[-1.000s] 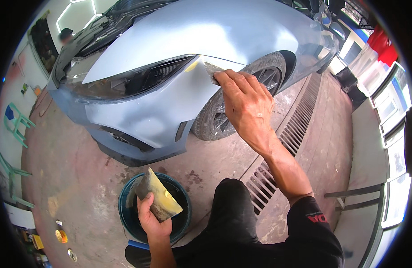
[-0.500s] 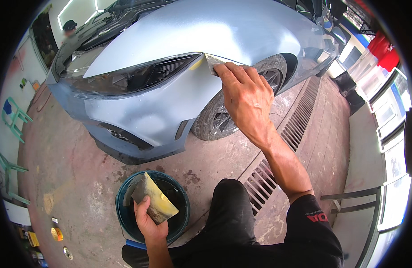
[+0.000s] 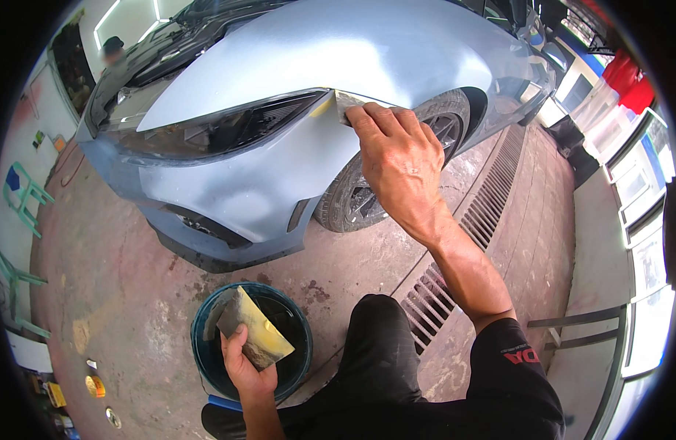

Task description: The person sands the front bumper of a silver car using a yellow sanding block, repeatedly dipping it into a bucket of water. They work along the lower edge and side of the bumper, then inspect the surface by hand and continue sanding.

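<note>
My right hand is stretched over the front fender of a blue-grey car, just behind the headlight. Its fingers are closed on a piece of sandpaper, pale at the edge and mostly hidden under them, lying against the panel. Lower down, my left hand pinches a worn yellow and dark grey sheet of sandpaper between thumb and fingers. That sheet is tilted over a dark teal bucket, in which dark liquid seems to stand.
The front wheel lies beyond my right forearm, beside a slotted floor drain. Green plastic chairs line the left wall. A metal rail stands at right. Another person is at the far left, behind the car.
My right hand has shifted slightly to the left along the fender edge with the sandpaper. The left hand and its sheet stay almost unmoved.
</note>
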